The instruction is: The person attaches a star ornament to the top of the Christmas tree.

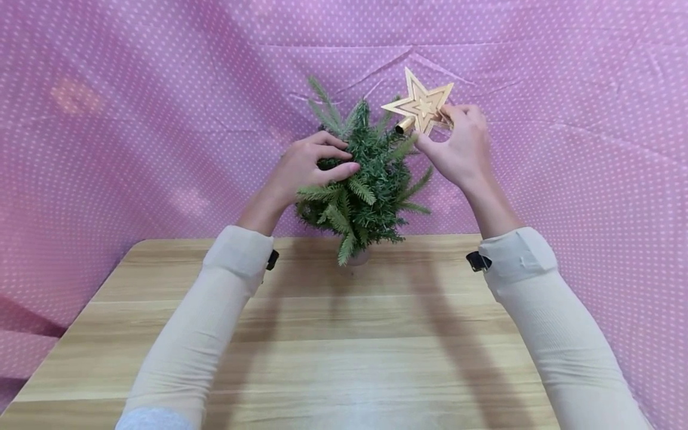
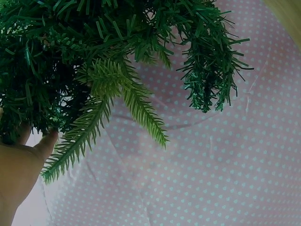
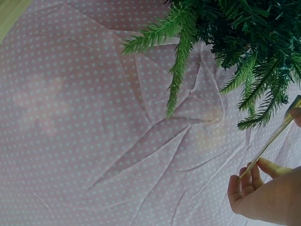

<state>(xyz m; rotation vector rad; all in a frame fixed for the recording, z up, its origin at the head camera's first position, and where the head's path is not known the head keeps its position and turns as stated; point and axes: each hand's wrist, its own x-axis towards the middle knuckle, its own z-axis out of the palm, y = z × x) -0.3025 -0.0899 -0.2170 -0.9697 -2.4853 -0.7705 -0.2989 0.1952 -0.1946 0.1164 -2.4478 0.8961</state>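
Note:
A small artificial Christmas tree [image 1: 376, 173] with dark green needles and lighter sprigs stands at the back of the table. My left hand [image 1: 314, 161] holds its upper left side, thumb and fingers set among the needles; in the left wrist view the fingertips of that hand [image 2: 19, 165] are partly hidden by foliage [image 2: 141, 28]. To the right of the treetop, my right hand [image 1: 459, 140] pinches a gold star tree topper [image 1: 419, 106] by its right-hand points. The star's short tube socket angles down and left, close over the foliage. Edge-on, the star [image 3: 263, 150] shows in the right wrist view.
The wood-grain table [image 1: 344, 358] stretches toward me, with arm shadows across it. Behind and around it hangs a pink dotted cloth [image 1: 161, 119] with creases. The tree's pale base [image 1: 358, 258] stands near the table's back edge.

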